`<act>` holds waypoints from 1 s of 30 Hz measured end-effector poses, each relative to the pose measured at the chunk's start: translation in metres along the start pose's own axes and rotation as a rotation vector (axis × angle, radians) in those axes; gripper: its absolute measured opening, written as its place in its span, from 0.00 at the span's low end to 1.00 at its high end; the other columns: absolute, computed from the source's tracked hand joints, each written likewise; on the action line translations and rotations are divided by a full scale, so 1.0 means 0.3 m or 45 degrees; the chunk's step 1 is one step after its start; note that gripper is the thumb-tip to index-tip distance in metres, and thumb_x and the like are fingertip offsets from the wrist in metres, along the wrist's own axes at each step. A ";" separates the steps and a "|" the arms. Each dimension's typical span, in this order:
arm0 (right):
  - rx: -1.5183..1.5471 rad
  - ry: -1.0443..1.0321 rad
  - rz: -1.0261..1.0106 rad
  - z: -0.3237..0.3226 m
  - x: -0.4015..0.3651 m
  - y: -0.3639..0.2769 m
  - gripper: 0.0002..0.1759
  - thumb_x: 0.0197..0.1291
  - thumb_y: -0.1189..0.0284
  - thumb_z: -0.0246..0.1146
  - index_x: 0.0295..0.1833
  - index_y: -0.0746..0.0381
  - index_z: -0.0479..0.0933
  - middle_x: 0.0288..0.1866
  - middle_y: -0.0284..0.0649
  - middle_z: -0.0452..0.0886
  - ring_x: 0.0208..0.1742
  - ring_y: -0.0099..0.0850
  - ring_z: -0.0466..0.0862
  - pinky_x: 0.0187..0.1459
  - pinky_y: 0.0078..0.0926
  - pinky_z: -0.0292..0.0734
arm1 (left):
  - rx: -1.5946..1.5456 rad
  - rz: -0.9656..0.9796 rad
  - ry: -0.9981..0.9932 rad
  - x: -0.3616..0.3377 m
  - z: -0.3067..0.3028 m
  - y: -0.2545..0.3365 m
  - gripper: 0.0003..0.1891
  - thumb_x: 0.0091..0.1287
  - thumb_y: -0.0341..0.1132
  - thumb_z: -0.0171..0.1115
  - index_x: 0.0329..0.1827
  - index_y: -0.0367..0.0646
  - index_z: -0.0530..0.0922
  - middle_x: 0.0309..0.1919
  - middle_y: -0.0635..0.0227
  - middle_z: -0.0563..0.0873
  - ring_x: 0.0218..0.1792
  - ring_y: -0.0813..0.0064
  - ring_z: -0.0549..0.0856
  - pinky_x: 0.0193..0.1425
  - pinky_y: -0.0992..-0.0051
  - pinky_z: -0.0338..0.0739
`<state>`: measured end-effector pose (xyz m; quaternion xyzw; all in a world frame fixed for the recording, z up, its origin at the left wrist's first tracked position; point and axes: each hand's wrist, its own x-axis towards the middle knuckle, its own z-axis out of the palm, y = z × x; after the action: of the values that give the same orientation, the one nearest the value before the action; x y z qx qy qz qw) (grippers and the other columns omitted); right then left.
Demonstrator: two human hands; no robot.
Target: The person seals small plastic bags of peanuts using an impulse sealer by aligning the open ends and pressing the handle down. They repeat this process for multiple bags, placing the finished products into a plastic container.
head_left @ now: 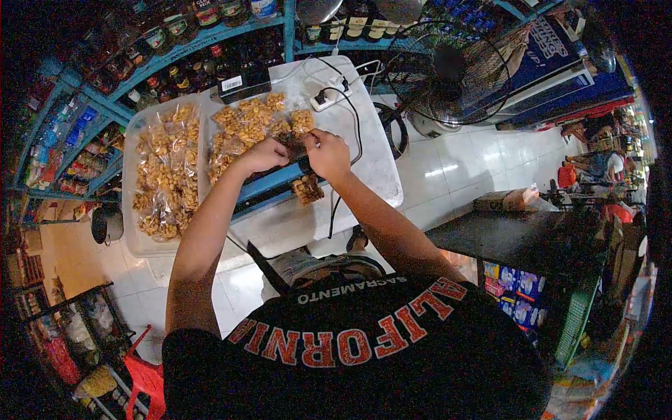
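Observation:
My left hand (266, 155) and my right hand (329, 154) are close together over the far end of a blue bar-shaped heat sealer (269, 183) on the white table. Both have their fingers pinched at the near edge of a small clear bag of nuts (302, 122), just beyond the fingertips; the gripped plastic is partly hidden. Another small nut bag (306, 189) lies against the sealer's near side, below my right hand. Left of the sealer, many similar bags (241, 119) are heaped. Further left, a translucent plastic tub (130, 210) holds more nut bags.
A power strip (329, 99) with black and white cords sits at the table's far right. Beyond the table (378, 178) stands a black fan (448, 70). Blue shelves (203, 43) of jars and bottles line the back. A red chair (145, 374) is at lower left.

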<state>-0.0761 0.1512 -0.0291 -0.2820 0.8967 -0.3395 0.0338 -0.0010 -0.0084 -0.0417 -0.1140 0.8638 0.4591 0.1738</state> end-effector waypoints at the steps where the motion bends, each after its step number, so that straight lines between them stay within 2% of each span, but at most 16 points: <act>1: 0.018 0.010 -0.003 0.001 -0.001 0.002 0.15 0.50 0.63 0.51 0.36 0.60 0.77 0.29 0.49 0.78 0.34 0.47 0.78 0.39 0.39 0.72 | -0.084 0.010 -0.012 0.003 0.002 -0.006 0.12 0.51 0.39 0.59 0.32 0.38 0.79 0.24 0.63 0.81 0.28 0.74 0.78 0.36 0.74 0.70; 5: 0.011 -0.021 0.079 0.012 0.001 0.008 0.16 0.50 0.62 0.51 0.37 0.60 0.77 0.29 0.50 0.78 0.35 0.47 0.77 0.39 0.40 0.72 | -0.272 0.004 0.107 -0.019 -0.004 0.030 0.13 0.54 0.41 0.57 0.33 0.40 0.79 0.27 0.62 0.82 0.30 0.71 0.79 0.37 0.72 0.71; 7: 0.015 -0.079 0.115 -0.009 -0.002 -0.010 0.17 0.51 0.60 0.51 0.37 0.60 0.77 0.29 0.50 0.78 0.35 0.48 0.77 0.39 0.40 0.71 | -0.041 0.123 0.419 -0.026 0.027 0.071 0.12 0.56 0.39 0.55 0.35 0.40 0.78 0.28 0.58 0.81 0.30 0.65 0.79 0.37 0.70 0.71; 11: -0.023 -0.207 0.200 0.027 0.011 0.013 0.18 0.54 0.58 0.47 0.36 0.59 0.76 0.31 0.51 0.77 0.36 0.49 0.77 0.39 0.42 0.71 | 0.169 0.021 0.573 0.027 0.110 0.098 0.14 0.58 0.41 0.49 0.40 0.41 0.76 0.33 0.51 0.79 0.35 0.52 0.78 0.39 0.62 0.71; 13: -0.081 -0.228 0.298 0.105 0.017 0.053 0.18 0.54 0.59 0.45 0.36 0.58 0.76 0.32 0.50 0.77 0.35 0.48 0.77 0.38 0.43 0.71 | 0.129 0.088 0.648 0.038 0.141 0.123 0.18 0.59 0.46 0.46 0.43 0.44 0.75 0.38 0.50 0.78 0.41 0.51 0.77 0.44 0.60 0.70; 14: -0.068 -0.255 0.031 0.192 0.025 0.134 0.18 0.53 0.59 0.45 0.34 0.58 0.75 0.30 0.50 0.77 0.34 0.48 0.77 0.36 0.44 0.71 | 0.184 -0.087 0.622 0.102 0.198 0.013 0.23 0.60 0.52 0.42 0.45 0.43 0.74 0.42 0.51 0.77 0.44 0.52 0.76 0.48 0.59 0.69; 15: -0.008 -0.303 0.225 0.058 0.018 0.030 0.18 0.52 0.59 0.45 0.33 0.58 0.75 0.29 0.48 0.77 0.32 0.46 0.77 0.35 0.43 0.72 | 0.560 -0.119 0.803 0.091 0.226 0.034 0.29 0.61 0.57 0.36 0.47 0.41 0.73 0.45 0.51 0.76 0.46 0.51 0.75 0.51 0.59 0.67; 16: -0.096 -0.208 0.099 0.073 0.008 0.049 0.18 0.52 0.58 0.45 0.32 0.58 0.75 0.30 0.49 0.76 0.32 0.46 0.77 0.35 0.42 0.72 | 0.487 -0.250 0.542 0.025 0.169 0.173 0.32 0.61 0.58 0.32 0.47 0.38 0.73 0.45 0.50 0.76 0.47 0.51 0.75 0.52 0.59 0.66; 17: -0.177 -0.119 0.186 0.102 0.010 0.052 0.19 0.51 0.56 0.45 0.32 0.56 0.76 0.33 0.48 0.77 0.33 0.46 0.77 0.35 0.42 0.72 | 0.478 -0.458 0.481 0.024 0.165 0.212 0.30 0.61 0.56 0.32 0.47 0.38 0.73 0.45 0.50 0.76 0.47 0.52 0.75 0.54 0.59 0.64; 18: -0.151 -0.221 0.298 -0.021 0.002 -0.030 0.19 0.52 0.56 0.44 0.35 0.56 0.76 0.36 0.48 0.76 0.38 0.47 0.76 0.40 0.44 0.71 | 0.622 -0.234 0.508 0.051 0.194 0.109 0.26 0.62 0.51 0.35 0.46 0.38 0.73 0.44 0.50 0.76 0.46 0.51 0.75 0.53 0.58 0.64; 19: -0.140 -0.339 0.314 0.096 0.018 0.052 0.21 0.53 0.54 0.43 0.39 0.55 0.75 0.41 0.47 0.75 0.45 0.47 0.74 0.46 0.54 0.65 | 0.568 -0.225 0.524 0.033 0.196 0.142 0.22 0.62 0.46 0.38 0.44 0.38 0.74 0.45 0.51 0.76 0.46 0.51 0.74 0.51 0.58 0.65; 20: -0.062 -0.418 0.415 -0.074 0.001 -0.050 0.23 0.54 0.53 0.42 0.44 0.56 0.74 0.45 0.49 0.74 0.49 0.48 0.72 0.46 0.64 0.59 | 0.637 -0.173 0.556 0.044 0.217 0.091 0.21 0.62 0.45 0.39 0.44 0.39 0.73 0.45 0.51 0.76 0.46 0.51 0.74 0.51 0.58 0.65; 21: -0.087 -0.324 0.447 -0.013 0.006 -0.017 0.23 0.54 0.52 0.42 0.46 0.54 0.73 0.47 0.48 0.74 0.48 0.49 0.73 0.42 0.69 0.58 | 0.705 -0.136 0.591 0.074 0.220 0.057 0.19 0.62 0.43 0.40 0.44 0.39 0.73 0.45 0.52 0.76 0.47 0.52 0.73 0.50 0.58 0.66; 23: -0.055 -0.323 0.466 0.008 0.011 0.003 0.21 0.53 0.54 0.45 0.44 0.54 0.74 0.44 0.48 0.75 0.45 0.49 0.75 0.41 0.64 0.63 | 0.757 -0.312 0.408 0.025 0.183 0.183 0.18 0.62 0.41 0.41 0.47 0.40 0.71 0.44 0.54 0.76 0.48 0.54 0.73 0.49 0.60 0.67; 27: -0.018 -0.389 0.289 0.049 0.026 0.047 0.18 0.52 0.57 0.46 0.40 0.55 0.73 0.38 0.47 0.77 0.39 0.48 0.77 0.36 0.55 0.70 | 0.931 -0.236 0.355 0.027 0.183 0.182 0.18 0.63 0.40 0.38 0.49 0.41 0.70 0.45 0.56 0.75 0.50 0.56 0.71 0.49 0.60 0.68; 30: 0.085 -0.476 0.292 -0.054 0.007 0.002 0.28 0.56 0.51 0.40 0.46 0.62 0.73 0.41 0.56 0.75 0.42 0.54 0.75 0.42 0.63 0.65 | 0.872 -0.224 0.515 0.023 0.203 0.170 0.18 0.63 0.40 0.38 0.49 0.41 0.70 0.43 0.55 0.75 0.51 0.54 0.71 0.46 0.59 0.69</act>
<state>-0.0823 0.1600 -0.0168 -0.2349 0.8894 -0.3045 0.2472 -0.0134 0.0702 -0.0377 -0.2111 0.9704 0.0965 0.0669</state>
